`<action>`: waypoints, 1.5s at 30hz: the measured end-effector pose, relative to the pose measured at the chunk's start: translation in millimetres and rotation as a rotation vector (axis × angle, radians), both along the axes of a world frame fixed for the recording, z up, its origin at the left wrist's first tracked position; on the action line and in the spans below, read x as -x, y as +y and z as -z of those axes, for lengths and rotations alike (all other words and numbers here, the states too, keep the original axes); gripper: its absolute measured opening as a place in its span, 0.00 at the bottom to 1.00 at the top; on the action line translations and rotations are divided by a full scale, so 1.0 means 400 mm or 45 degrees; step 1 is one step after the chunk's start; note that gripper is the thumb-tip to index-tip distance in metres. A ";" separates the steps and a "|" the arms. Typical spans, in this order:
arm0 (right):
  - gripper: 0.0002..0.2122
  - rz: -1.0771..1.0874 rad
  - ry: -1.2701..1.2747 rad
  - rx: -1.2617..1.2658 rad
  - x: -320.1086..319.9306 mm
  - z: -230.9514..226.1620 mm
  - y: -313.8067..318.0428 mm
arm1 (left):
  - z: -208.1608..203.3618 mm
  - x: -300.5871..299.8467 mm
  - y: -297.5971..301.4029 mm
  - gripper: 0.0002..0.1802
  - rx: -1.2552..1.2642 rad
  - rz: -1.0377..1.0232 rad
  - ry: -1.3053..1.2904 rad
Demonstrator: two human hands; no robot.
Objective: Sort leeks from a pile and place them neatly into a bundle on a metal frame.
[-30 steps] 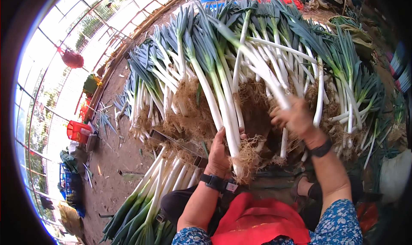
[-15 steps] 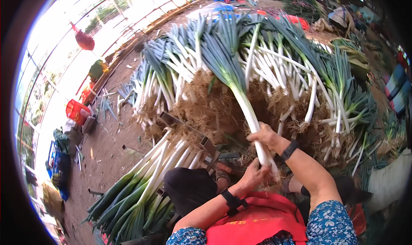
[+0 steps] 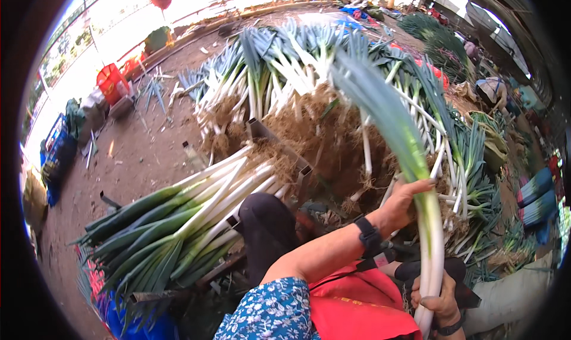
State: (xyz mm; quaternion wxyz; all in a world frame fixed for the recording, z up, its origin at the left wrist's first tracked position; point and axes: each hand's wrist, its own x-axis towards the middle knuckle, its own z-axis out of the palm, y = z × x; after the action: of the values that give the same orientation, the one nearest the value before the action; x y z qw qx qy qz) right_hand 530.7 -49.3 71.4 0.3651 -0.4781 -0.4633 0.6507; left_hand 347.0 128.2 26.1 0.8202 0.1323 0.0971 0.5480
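My left hand (image 3: 405, 204) is closed around long leeks (image 3: 437, 245) where the white stalks turn green. Lower down, near the right edge of the red apron (image 3: 363, 301), my right hand (image 3: 439, 303) grips their white shafts. The leeks stand steeply, with blurred green tops (image 3: 375, 99) leaning far left; their root end is cut off by the lower edge of the view. Left of my knee, a bundle of leeks (image 3: 196, 221) lies on a metal frame (image 3: 262, 130), roots toward the middle and leaves toward the lower left.
A heap of leeks with earthy roots (image 3: 315, 117) arcs across the ground ahead. A red bucket (image 3: 112, 84) and a blue crate (image 3: 56, 140) stand at left on bare soil (image 3: 131, 155). A pale sack (image 3: 511, 298) lies at right, with more bundled leeks (image 3: 535, 191) beyond.
My left hand has gone from the lower shafts up to the green part, and my right hand from above to the lower shafts. The leeks have swung right; the view has shifted.
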 end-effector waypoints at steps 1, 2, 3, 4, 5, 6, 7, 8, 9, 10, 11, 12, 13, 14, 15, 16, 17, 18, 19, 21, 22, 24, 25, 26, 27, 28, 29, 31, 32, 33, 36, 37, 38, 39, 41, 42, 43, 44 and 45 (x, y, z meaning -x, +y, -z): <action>0.29 -0.066 -0.063 -0.046 -0.011 0.007 -0.006 | -0.039 0.033 -0.025 0.24 -0.118 -0.035 -0.038; 0.30 -0.128 -0.129 -0.086 -0.017 0.016 -0.013 | -0.076 0.066 -0.046 0.28 -0.233 -0.071 -0.013; 0.29 -0.228 -0.173 -0.062 0.014 0.000 -0.003 | -0.090 0.119 -0.065 0.33 -0.473 -0.253 0.134; 0.26 -0.346 -0.192 -0.061 0.036 -0.008 0.019 | -0.097 0.162 -0.078 0.37 -0.689 -0.458 0.279; 0.24 -0.414 -0.252 -0.093 0.071 -0.016 0.047 | -0.105 0.201 -0.089 0.42 -0.863 -0.673 0.393; 0.23 -0.455 -0.304 -0.140 0.102 -0.024 0.079 | -0.187 0.266 -0.132 0.45 -0.639 -0.506 0.085; 0.22 -0.664 -0.451 -0.313 0.126 -0.020 0.136 | -0.189 0.342 -0.154 0.41 -0.663 -0.525 0.123; 0.22 -0.887 -0.563 -0.507 0.163 -0.013 0.200 | -0.201 0.429 -0.191 0.36 -0.684 -0.572 0.192; 0.16 -0.898 -0.579 -0.696 0.221 0.001 0.250 | -0.194 0.516 -0.216 0.29 -0.759 -0.704 0.261; 0.11 -0.921 -0.575 -0.885 0.297 0.007 0.297 | -0.192 0.606 -0.264 0.21 -0.826 -0.847 0.351; 0.13 -1.031 -0.775 -1.744 0.407 -0.023 0.340 | -0.181 0.673 -0.319 0.16 -0.794 -0.989 0.395; 0.17 -1.072 -0.718 -1.891 0.496 -0.016 0.366 | -0.175 0.745 -0.393 0.12 -0.750 -1.151 0.465; 0.20 -1.099 -0.664 -2.042 0.583 -0.009 0.389 | -0.157 0.802 -0.473 0.15 -0.699 -1.233 0.468; 0.24 -1.134 -0.562 -1.811 0.651 0.049 0.426 | -0.125 0.849 -0.525 0.19 -0.650 -1.301 0.458; 0.28 -1.139 -0.449 -1.588 0.716 0.100 0.463 | -0.098 0.877 -0.572 0.22 -0.493 -1.524 0.483; 0.32 -1.209 -0.430 -1.729 0.802 0.141 0.495 | -0.067 0.898 -0.620 0.25 -0.314 -1.754 0.517; 0.31 -1.309 -0.425 -1.713 0.888 0.174 0.505 | -0.035 0.920 -0.671 0.27 -0.191 -1.831 0.561; 0.31 -1.408 -0.430 -1.707 0.966 0.198 0.509 | -0.007 0.937 -0.702 0.28 -0.075 -1.905 0.592; 0.30 -1.427 -0.473 -1.712 1.034 0.224 0.510 | 0.021 0.953 -0.704 0.27 -0.035 -1.962 0.716; 0.28 -1.552 -0.561 -1.584 1.153 0.244 0.507 | 0.084 0.992 -0.733 0.24 0.264 -2.003 0.626; 0.27 -1.627 -0.693 -1.542 1.207 0.259 0.512 | 0.117 1.010 -0.751 0.23 0.409 -2.024 0.577; 0.25 -1.658 -0.750 -1.335 1.304 0.371 0.568 | 0.185 1.041 -0.732 0.12 0.540 -1.870 0.516; 0.24 -1.711 -0.908 -1.272 1.345 0.434 0.588 | 0.245 1.070 -0.737 0.12 0.662 -1.637 0.520; 0.24 -1.738 -1.084 -1.199 1.374 0.491 0.622 | 0.245 1.046 -0.714 0.14 0.695 -1.390 0.681; 0.23 -1.752 -1.274 -1.113 1.390 0.536 0.664 | 0.225 1.010 -0.655 0.20 0.762 -1.286 0.862; 0.25 -1.836 -1.132 -0.927 1.403 0.564 0.705 | 0.211 0.980 -0.626 0.28 0.785 -0.999 1.333; 0.24 -1.836 -1.096 -0.916 1.416 0.572 0.716 | 0.217 0.970 -0.593 0.31 0.594 -1.093 2.022; 0.25 -1.822 -1.019 -0.910 1.429 0.591 0.735 | 0.237 1.007 -0.549 0.37 0.259 -1.074 3.135; 0.26 -1.798 -0.984 -0.929 1.434 0.594 0.754 | 0.257 1.058 -0.519 0.39 0.150 -1.006 3.562; 0.26 -1.788 -0.980 -0.916 1.443 0.593 0.758 | 0.293 1.113 -0.505 0.42 0.178 -0.802 3.760; 0.27 -1.727 -1.050 -0.823 1.469 0.546 0.776 | 0.346 1.244 -0.477 0.40 0.135 -0.154 3.755; 0.26 -1.760 -0.987 -0.999 1.472 0.596 0.823 | 0.339 1.257 -0.446 0.41 0.039 -0.147 3.715; 0.25 -1.735 -1.061 -1.075 1.475 0.594 0.830 | 0.330 1.267 -0.430 0.42 -0.021 -0.127 3.677; 0.24 -1.705 -1.142 -1.138 1.466 0.593 0.833 | 0.335 1.272 -0.420 0.43 -0.091 -0.147 3.655; 0.22 -1.291 -1.107 -1.468 1.400 0.644 0.825 | 0.366 1.279 -0.410 0.43 -0.215 -0.216 3.666; 0.17 -1.165 -1.183 -1.649 1.404 0.626 0.779 | 0.376 1.277 -0.421 0.44 -0.244 -0.232 3.678; 0.14 -1.215 -1.085 -1.659 1.402 0.578 0.710 | 0.374 1.272 -0.433 0.43 -0.122 -0.121 3.640; 0.11 -1.260 -0.985 -1.670 1.385 0.532 0.646 | 0.380 1.270 -0.445 0.43 -0.099 -0.095 3.678; 0.10 -1.543 -0.714 -1.534 1.349 0.525 0.618 | 0.381 1.267 -0.442 0.43 -0.115 -0.077 3.715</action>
State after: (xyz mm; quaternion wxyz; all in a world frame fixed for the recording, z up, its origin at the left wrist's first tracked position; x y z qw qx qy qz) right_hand -8.8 197.9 -138.5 0.0214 -0.0206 -0.9708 0.2379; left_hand -159.9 -48.6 -126.4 -0.0209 0.5821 0.8113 -0.0509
